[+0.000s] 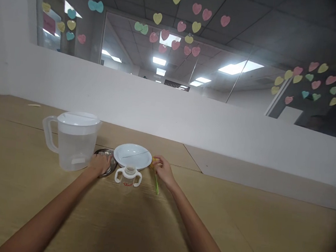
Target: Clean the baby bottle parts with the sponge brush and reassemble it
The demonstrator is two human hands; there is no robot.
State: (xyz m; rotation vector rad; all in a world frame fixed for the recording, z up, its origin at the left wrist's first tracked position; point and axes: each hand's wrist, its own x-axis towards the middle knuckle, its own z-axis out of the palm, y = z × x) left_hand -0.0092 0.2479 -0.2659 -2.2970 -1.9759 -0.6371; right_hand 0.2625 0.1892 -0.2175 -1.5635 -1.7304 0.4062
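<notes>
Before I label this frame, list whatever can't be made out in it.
All in the head view:
Anything under the left hand on the metal tray: covered by it.
Top of the green-stemmed item: partly behind the right hand.
Red lettering on the two-handled bottle: too small.
Thin line on the white plate: too fine to identify.
Upper arms: beyond the bottom edge.

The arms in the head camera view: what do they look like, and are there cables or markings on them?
They are a person's arms. The left hand and right hand wear no gloves, and the forearms show no sleeves, cables or markings. No watch shows; the fingers are too small to rule out rings.
</notes>
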